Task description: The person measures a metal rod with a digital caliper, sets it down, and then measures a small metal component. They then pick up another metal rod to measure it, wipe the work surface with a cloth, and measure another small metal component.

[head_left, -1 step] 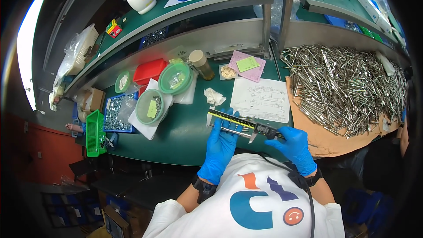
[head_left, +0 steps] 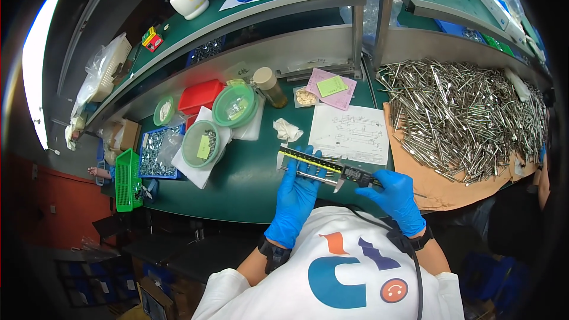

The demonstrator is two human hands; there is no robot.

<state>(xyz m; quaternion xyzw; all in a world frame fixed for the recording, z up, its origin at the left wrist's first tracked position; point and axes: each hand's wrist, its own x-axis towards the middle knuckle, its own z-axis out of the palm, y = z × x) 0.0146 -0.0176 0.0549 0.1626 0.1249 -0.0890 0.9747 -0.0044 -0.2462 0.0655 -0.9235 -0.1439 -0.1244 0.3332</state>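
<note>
A digital caliper (head_left: 354, 175) with a yellow-marked beam spans the space between my blue-gloved hands, above the green bench. My right hand (head_left: 398, 198) grips it at the display end. Between its jaws lies a slim metal rod (head_left: 312, 176), lengthwise along the beam. My left hand (head_left: 294, 201) supports the rod and the beam's far end, its fingertips showing beyond the beam. A few more thin rods seem to lie just past the caliper, partly hidden by it. The paper drawing (head_left: 349, 133) is spread beyond my hands.
A large heap of metal rods (head_left: 462, 118) covers brown paper (head_left: 432, 194) at right. Green bowls (head_left: 200, 143), a red bin (head_left: 200, 96), a blue tray of small parts (head_left: 159, 153) and a capped jar (head_left: 269, 86) stand left. Crumpled tissue (head_left: 287, 130) lies nearby. A shelf (head_left: 261, 19) overhangs the back.
</note>
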